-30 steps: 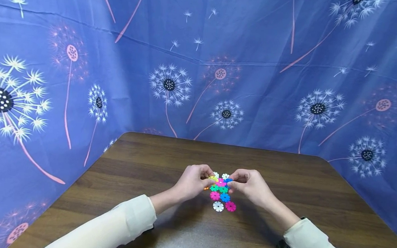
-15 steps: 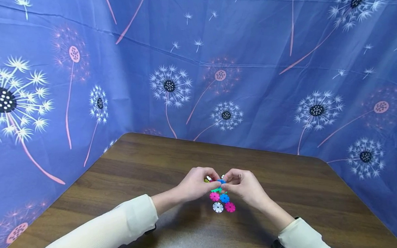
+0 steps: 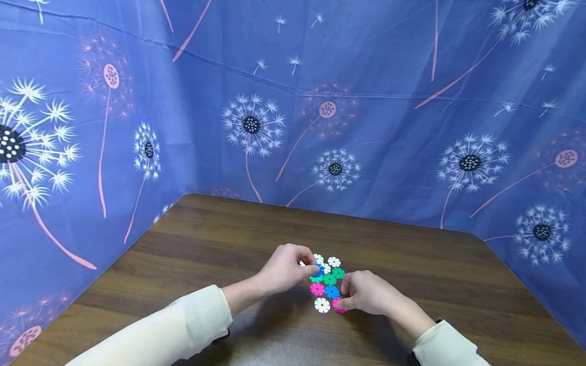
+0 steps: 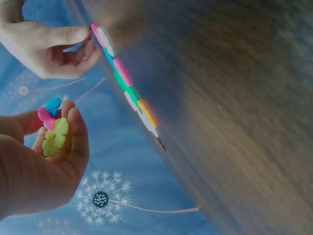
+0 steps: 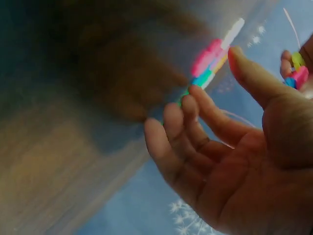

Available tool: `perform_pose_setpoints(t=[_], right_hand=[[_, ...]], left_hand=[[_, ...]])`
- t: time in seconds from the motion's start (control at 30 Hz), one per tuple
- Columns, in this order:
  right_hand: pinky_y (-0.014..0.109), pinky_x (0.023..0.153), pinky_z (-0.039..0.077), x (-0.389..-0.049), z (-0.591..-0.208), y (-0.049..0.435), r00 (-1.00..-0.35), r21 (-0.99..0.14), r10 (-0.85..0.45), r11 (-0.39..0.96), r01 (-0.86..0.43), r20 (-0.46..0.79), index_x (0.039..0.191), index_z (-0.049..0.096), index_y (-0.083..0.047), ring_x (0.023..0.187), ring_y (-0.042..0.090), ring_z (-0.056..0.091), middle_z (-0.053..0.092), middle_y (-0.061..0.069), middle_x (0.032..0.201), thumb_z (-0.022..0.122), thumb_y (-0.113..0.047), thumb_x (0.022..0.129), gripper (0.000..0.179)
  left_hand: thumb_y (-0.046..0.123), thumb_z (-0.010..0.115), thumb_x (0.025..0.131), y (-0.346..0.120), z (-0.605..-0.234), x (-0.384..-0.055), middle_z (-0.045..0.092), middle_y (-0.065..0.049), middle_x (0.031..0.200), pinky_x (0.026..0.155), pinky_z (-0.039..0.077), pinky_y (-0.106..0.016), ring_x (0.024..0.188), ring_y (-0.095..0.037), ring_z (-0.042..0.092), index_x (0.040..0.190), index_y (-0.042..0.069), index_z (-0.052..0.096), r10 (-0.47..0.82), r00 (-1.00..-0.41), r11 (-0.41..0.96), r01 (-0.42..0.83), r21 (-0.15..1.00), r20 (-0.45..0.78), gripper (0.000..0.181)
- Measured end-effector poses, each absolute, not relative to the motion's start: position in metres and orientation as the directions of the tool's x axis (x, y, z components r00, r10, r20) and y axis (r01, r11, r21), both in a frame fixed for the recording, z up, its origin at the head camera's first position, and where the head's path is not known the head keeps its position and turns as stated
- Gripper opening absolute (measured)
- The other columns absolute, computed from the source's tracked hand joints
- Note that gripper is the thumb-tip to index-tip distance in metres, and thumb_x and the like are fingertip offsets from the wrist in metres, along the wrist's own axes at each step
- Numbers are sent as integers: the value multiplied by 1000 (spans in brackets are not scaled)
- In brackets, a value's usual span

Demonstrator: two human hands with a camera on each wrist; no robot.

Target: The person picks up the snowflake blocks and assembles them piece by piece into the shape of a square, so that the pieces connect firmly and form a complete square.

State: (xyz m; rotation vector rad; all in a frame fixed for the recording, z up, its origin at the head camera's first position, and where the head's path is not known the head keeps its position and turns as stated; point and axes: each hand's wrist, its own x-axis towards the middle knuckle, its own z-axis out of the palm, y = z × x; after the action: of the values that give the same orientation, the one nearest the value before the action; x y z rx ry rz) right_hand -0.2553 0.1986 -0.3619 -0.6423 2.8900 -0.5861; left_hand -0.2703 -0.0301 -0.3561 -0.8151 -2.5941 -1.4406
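Now, linked flat notched plastic discs [image 4: 55,129] are pinched in the left hand [image 3: 284,271];
these are held over the wood-grained table [image 3: 221,245]; the right hand [image 3: 372,294], fingers loosely parted, has been withdrawn from them to the near-right pink disc [image 3: 336,303].

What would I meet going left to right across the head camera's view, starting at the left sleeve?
Left sleeve → left hand → pink disc → blue disc beside it → right hand → right sleeve.
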Motion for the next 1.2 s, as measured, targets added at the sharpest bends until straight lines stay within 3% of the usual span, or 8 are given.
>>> perform_pose_setpoints(t=[0.13,0.27,0.47,0.6,0.77,0.97,1.2], right_hand=[[29,56,41,-254,-367,193,-923,-313,-380,885,-345,-55,79,62,-12,61,12,48,52,-3,68,90,-24,76,31],[29,57,42,-254,-366,191,-927,-326,-364,891,-317,-93,75,58,-12,62,13,48,53,-2,69,92,-18,74,34],[32,48,53,-251,-364,197,-914,-547,-359,811,-206,-188,78,53,-6,51,17,58,56,7,64,87,-2,77,34],[38,50,57,-250,-366,205,-885,-706,-417,690,-161,-206,83,56,-1,50,20,62,58,11,68,76,8,85,22],[40,53,59,-251,-366,212,-850,-812,-472,575,-97,-233,89,61,5,53,18,61,61,13,71,59,6,98,9],[35,48,56,-255,-364,216,-819,-873,-541,475,-107,-194,97,58,7,51,17,58,62,13,73,44,-1,107,19],[23,42,39,-257,-361,215,-816,-921,-567,367,-128,-112,99,52,6,49,11,44,55,6,69,43,-10,108,21]], left_hand=[[10,76,91,-28,-356,-270,64,7,70,51,46,-23,65,-29,70,77,11,70,425,-857,418,472,776,292,14],[10,75,91,-27,-353,-269,63,7,70,51,47,-23,66,-31,71,77,11,70,425,-857,418,470,777,291,15],[10,76,90,-28,-354,-268,63,7,66,52,45,-23,59,-19,66,77,11,70,429,-855,436,479,762,292,15],[10,76,90,-28,-356,-267,63,7,65,52,45,-22,55,-9,59,77,12,71,437,-854,443,477,759,283,14],[10,77,89,-28,-359,-267,63,8,68,53,45,-23,55,-7,58,78,11,72,448,-850,436,480,761,279,12],[8,77,88,-25,-361,-267,62,9,68,54,44,-22,56,-3,55,78,12,72,468,-834,437,505,744,292,12],[8,77,89,-22,-361,-267,61,9,69,54,44,-21,58,-3,55,79,12,71,490,-818,418,524,742,301,12]])
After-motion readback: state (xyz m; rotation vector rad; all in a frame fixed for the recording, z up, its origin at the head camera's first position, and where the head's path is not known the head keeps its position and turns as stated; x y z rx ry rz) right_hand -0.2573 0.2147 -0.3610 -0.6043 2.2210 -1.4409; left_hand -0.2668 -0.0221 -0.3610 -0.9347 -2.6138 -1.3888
